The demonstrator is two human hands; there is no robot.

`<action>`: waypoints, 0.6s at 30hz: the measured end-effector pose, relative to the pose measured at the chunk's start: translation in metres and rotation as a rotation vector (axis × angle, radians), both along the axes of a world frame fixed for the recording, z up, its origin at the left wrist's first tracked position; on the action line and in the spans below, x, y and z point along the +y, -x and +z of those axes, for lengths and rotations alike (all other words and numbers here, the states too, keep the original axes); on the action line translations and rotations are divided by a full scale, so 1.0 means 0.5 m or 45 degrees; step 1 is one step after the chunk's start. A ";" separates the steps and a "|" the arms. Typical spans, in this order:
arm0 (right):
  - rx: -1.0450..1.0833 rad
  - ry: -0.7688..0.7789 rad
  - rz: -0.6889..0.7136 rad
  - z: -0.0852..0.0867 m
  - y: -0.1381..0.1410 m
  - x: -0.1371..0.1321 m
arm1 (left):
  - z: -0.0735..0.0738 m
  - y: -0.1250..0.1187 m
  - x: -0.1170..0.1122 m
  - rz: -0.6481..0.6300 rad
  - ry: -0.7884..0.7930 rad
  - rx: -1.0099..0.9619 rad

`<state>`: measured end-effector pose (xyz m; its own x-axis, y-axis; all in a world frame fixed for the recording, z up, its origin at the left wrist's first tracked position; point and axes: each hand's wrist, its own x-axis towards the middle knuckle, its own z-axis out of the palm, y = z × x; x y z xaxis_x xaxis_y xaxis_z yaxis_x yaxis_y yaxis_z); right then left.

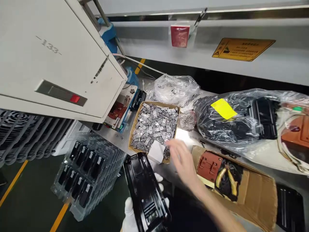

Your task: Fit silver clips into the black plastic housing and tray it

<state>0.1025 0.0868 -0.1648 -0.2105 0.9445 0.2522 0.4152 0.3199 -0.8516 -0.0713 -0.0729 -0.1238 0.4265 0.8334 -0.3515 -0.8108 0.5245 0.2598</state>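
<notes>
A: Right hand (182,159), bare, reaches out over the counter (185,137) toward the near corner of the shallow cardboard tray (133,135). Motion blur; I cannot tell how far the fingers are spread or whether they pinch anything.

B: Left hand (131,214)?

A: White glove, low in the frame, closed round a black plastic housing (146,193), long axis pointing away from the person. Most of that hand is hidden behind the part; only fingertips show at each side, and the frame's bottom edge cuts off the wrist.

B: Tray contents?

A: Packed with small silver metal pieces (154,125), loose, too small to make out singly. A white paper slip (156,152) lies at its near corner, just beside the right hand's fingertips.

B: Other containers?

A: Behind the tray, a clear plastic bag (175,88) holding a few more small pieces. To its right, a large clear bag (238,125) of black parts with a yellow label (223,109). Near edge of the counter: an open cardboard box (258,190) with a red-brown moulded part (209,166) and dark items, the latter hard to identify. Off the counter's left end, stacked clear trays (87,174) carry rows of black components.

B: Right forearm?

A: Extends diagonally from the lower right, crossing the box's near corner.
</notes>
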 end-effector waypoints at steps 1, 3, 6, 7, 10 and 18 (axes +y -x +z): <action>-0.082 0.062 -0.007 -0.056 0.017 0.048 | 0.006 0.015 0.010 0.018 0.032 -0.032; -0.265 0.152 0.146 -0.167 0.049 0.138 | 0.016 0.037 0.029 0.068 0.107 -0.063; -0.526 0.203 0.437 -0.288 0.087 0.230 | 0.021 0.049 0.051 0.096 0.216 -0.016; -0.600 0.203 0.499 -0.312 0.095 0.248 | 0.021 0.051 0.054 0.094 0.242 -0.002; -0.769 0.181 0.598 -0.340 0.108 0.270 | 0.015 0.061 0.055 0.066 0.259 0.013; -0.871 0.181 0.573 -0.304 0.112 0.256 | 0.010 0.122 0.047 -0.172 0.057 0.239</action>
<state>0.0463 0.2147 -0.3168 -0.6396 0.7463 -0.1841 0.7139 0.4878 -0.5024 -0.1322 -0.0495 -0.1187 0.4569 0.7550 -0.4704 -0.6722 0.6394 0.3733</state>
